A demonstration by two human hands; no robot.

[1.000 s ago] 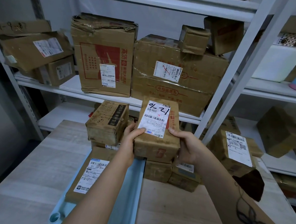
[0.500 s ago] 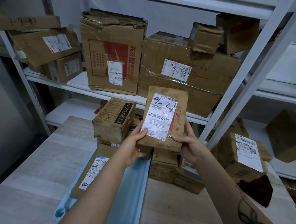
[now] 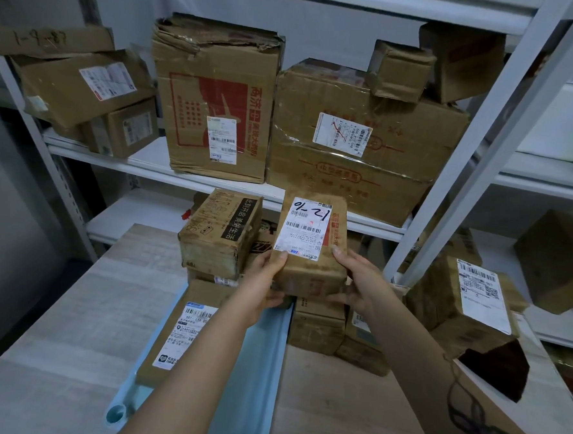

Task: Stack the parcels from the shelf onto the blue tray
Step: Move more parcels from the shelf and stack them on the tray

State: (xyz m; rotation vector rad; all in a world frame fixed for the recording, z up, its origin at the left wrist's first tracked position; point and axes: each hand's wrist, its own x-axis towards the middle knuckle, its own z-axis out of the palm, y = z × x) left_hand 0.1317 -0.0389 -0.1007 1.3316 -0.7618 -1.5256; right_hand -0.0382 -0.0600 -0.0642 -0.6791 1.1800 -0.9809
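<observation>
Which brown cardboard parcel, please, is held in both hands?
The small brown cardboard parcel with black handwriting on its white label: only it is held, by left hand and right hand.

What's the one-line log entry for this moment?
hands: left hand and right hand hold labelled parcel | blue tray: carries flat parcel | labelled parcel: not released

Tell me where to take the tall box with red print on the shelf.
Come from the front and take the tall box by its two side walls, low down. Its top is crushed, so there is no firm grip there. The wide box stands close on its right; probably draw it forward first.
</observation>
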